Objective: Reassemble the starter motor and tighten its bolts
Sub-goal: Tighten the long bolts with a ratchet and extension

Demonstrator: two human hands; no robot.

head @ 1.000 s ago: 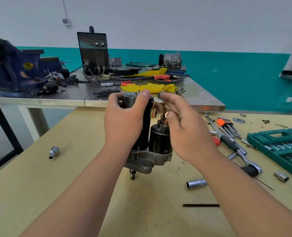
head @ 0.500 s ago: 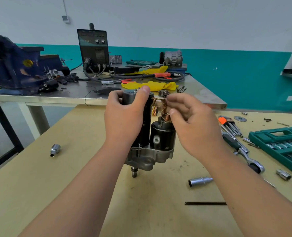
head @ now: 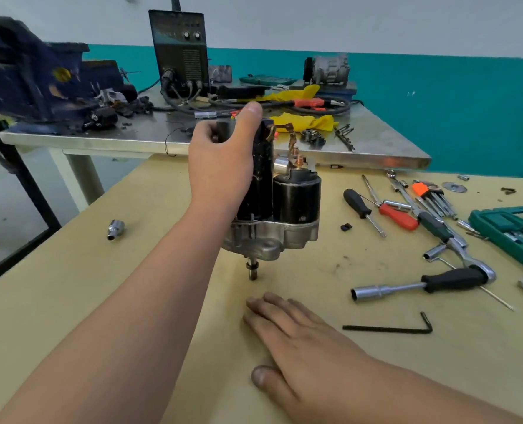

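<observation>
1. Green socket case [head: 505,211] at 3 o'clock, open, metal bits in its slots.
2. Starter motor [head: 284,206] at centre, upright on counter [head: 101,301], shaft down; left grip [head: 220,160] curled round its top.
3. Right grip [head: 303,347] at 6 o'clock, fingers straight, flat on counter.
4. Ratchet [head: 453,278] at 4 o'clock, screwdrivers [head: 398,217] at 3, hex key [head: 388,328] at 5, loose socket [head: 115,229] at 9.

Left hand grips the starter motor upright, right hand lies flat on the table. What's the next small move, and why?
Probably the right hand reaches right for the black-handled socket driver. The left hand steadies the starter motor upright, the right hand is empty, and tightening needs a tool.
</observation>
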